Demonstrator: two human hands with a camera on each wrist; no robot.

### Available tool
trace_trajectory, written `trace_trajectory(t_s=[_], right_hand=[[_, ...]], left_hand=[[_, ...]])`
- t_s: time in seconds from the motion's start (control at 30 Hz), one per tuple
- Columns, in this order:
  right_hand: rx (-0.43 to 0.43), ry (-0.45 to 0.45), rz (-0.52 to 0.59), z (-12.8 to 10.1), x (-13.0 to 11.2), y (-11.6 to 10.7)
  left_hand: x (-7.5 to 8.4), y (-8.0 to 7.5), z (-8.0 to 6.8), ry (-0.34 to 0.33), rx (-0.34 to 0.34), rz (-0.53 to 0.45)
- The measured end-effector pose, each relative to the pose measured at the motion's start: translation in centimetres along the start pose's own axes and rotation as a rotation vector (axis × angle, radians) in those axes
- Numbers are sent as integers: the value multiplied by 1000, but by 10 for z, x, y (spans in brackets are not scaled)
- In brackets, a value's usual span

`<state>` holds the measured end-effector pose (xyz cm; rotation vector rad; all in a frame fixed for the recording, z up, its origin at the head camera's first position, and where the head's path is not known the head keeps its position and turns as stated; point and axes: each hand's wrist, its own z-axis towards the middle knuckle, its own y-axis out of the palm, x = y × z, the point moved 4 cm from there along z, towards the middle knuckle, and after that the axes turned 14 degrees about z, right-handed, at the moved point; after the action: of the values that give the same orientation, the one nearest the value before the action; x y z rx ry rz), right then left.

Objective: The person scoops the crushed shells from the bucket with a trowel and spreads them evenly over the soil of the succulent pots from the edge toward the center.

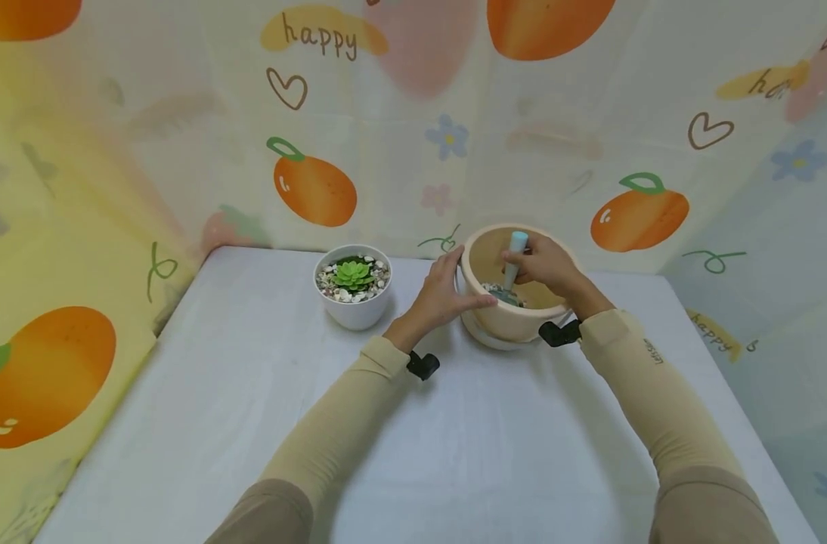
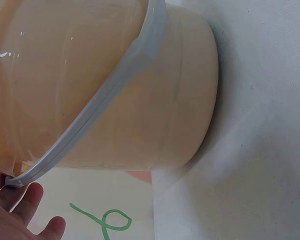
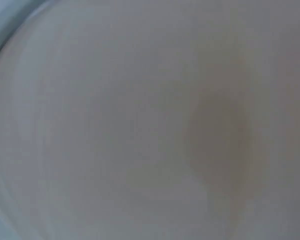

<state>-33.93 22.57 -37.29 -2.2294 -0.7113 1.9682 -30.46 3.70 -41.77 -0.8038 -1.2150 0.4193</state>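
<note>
Head view: a peach bucket [image 1: 515, 317] stands tilted toward the person on a white saucer [image 1: 484, 338], near the far edge of the white table [image 1: 250, 423]. The left hand [image 1: 447, 291] lies against the bucket's left wall, thumb curled along the near rim, fingers on the outside. The right hand [image 1: 546, 264] reaches into the bucket from above and grips the pale blue handle of a scoop [image 1: 514, 261]; the scoop's lower end sits among pebbles [image 1: 498, 291] on the bucket floor. To the left, well apart from the bucket, stands a white pot [image 1: 354, 291] holding a green succulent [image 1: 353, 273] ringed with pebbles. Fruit-print sheets hang behind and beside the table.

Left wrist view: the bucket wall [image 2: 140, 100] fills the frame, with its grey-white handle [image 2: 105, 95] lying slantwise across it. Fingertips of the left hand [image 2: 20, 215] show at the lower left, touching the handle's end. The table cloth [image 2: 260, 150] lies on the right.

Right wrist view: only a blurred pale surface; nothing can be told apart.
</note>
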Motion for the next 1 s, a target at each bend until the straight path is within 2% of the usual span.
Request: trace_trajectory(t_s=[0.2, 0.3, 0.43, 0.5, 0.57, 0.67, 0.8, 1.0], right_hand=[[97, 52, 129, 0, -3, -2], [64, 54, 165, 1, -5, -2], [-31, 65, 153, 1, -3, -1], [-49, 68, 149, 2, 0, -1], [-44, 66, 156, 2, 2, -2], [10, 72, 191, 0, 3, -5], [103, 97, 316, -6, 3, -14], [166, 120, 604, -14, -1, -26]], left_hand=[[0, 1, 0, 7, -2, 7], [1, -2, 1, 19, 16, 22], [1, -4, 1, 22, 14, 40], [0, -4, 2, 18, 9, 43], [0, -4, 2, 13, 10, 36], [0, -2, 2, 4, 1, 19], [1, 1, 2, 8, -8, -5], [0, -1, 0, 17, 25, 3]])
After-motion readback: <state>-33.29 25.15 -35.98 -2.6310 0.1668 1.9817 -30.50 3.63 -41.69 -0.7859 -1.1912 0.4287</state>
